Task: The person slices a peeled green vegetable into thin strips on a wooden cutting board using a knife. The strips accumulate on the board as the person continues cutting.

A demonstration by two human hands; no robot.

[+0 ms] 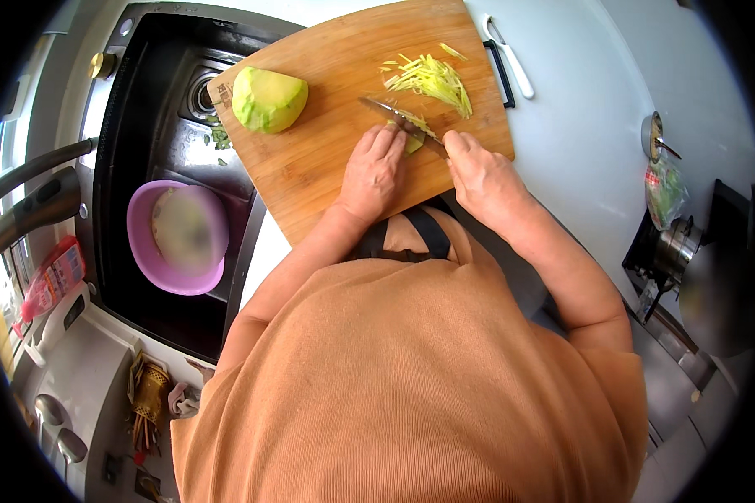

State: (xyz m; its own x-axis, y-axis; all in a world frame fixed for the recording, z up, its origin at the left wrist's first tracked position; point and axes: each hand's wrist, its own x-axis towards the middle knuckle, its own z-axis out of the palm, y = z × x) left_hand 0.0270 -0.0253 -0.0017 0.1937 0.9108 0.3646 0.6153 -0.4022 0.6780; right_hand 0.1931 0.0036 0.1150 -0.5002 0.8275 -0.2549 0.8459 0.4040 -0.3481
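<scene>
On a wooden cutting board (335, 84), my right hand (481, 174) is closed round the handle of a kitchen knife (401, 119). The blade points to the far left and lies against pale green slices (413, 144). My left hand (374, 171) presses those slices to the board, its fingers bent together beside the blade and partly covering them. Beyond the knife lies a loose pile of thin yellow-green shreds (432, 80). A large peeled, cut piece of pale green vegetable (268, 99) rests at the board's left, flat cut face up.
Left of the board is a black sink (134, 126) with a purple basin (138, 243) and green scraps by the drain. A white-handled peeler (516, 67) lies past the board's right edge. Farther right are a bagged green vegetable (664, 191) and a metal pot (676, 248).
</scene>
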